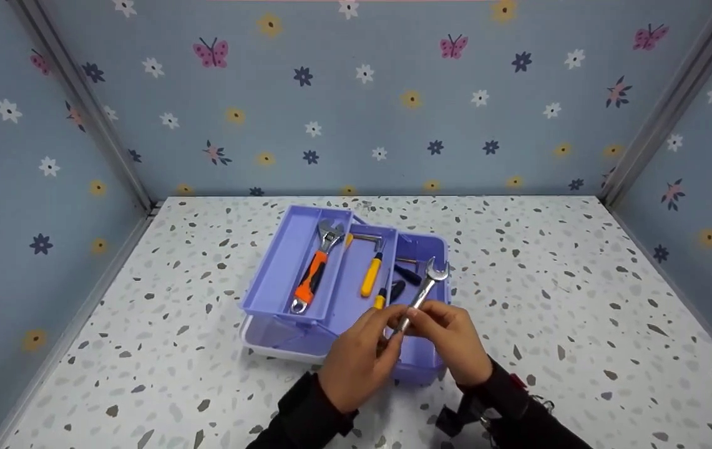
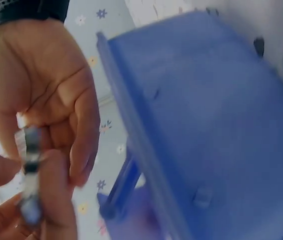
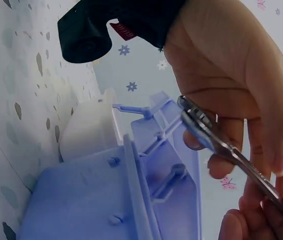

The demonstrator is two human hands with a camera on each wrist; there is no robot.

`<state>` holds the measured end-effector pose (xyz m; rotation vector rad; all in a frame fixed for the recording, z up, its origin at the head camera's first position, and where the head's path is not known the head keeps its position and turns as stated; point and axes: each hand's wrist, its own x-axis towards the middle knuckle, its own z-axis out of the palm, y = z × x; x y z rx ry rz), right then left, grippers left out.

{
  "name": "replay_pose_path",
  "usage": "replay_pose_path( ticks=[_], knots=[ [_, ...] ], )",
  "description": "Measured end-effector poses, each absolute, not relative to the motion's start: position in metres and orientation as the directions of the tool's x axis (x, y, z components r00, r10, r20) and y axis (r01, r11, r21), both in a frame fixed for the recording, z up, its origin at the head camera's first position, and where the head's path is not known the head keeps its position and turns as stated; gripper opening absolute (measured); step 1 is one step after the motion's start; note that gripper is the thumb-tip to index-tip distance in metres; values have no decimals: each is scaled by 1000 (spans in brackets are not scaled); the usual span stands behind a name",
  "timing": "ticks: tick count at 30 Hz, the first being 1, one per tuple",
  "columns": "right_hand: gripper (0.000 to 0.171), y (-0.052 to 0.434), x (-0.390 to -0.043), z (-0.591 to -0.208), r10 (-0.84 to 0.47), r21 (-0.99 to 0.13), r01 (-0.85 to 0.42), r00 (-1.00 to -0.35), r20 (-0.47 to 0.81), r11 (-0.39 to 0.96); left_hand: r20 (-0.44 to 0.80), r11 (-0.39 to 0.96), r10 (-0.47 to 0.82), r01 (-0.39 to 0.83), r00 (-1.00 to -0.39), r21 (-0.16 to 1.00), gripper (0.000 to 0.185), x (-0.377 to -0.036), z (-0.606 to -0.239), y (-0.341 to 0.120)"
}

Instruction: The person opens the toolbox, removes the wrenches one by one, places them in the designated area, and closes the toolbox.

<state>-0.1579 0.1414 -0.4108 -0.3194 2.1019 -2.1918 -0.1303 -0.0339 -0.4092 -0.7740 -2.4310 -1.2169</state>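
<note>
A: Which step is in hand?

B: Handling the silver spanner [image 1: 421,293]. Both hands meet over the near end of the purple toolbox [image 1: 421,362]. The left hand [image 1: 359,358] pinches the spanner's lower end with curled fingers, and the right hand [image 1: 449,340] has its fingers curled round the shaft just beside that grip. The open jaw end points up and away from both grips, above the right-hand tray.

A: So the spanner is off the box?

B: Yes, held in the air, not resting on the tray. Beyond the grips lie an adjustable wrench with an orange handle [image 1: 313,274] in the left tray and a yellow-handled tool [image 1: 371,274] in the middle one.

A: What does the next move call for?

B: My judgement: one hand must loosen so the other carries the spanner alone, whether down into a tray or out to the worktop [image 1: 580,312].
</note>
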Motion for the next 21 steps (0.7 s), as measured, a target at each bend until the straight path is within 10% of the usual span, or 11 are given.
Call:
replay_pose_path(
  ticks=[15,21],
  knots=[
    [17,174,-172,-396,-59,-991,-129,-990,130,-13,720,685,22,535,-693,494,33,-159,-385,-108],
    [18,195,-180,-392,5,-980,-191,-981,192,63,665,721,-112,400,-739,566,34,-173,-390,-140]
  ],
)
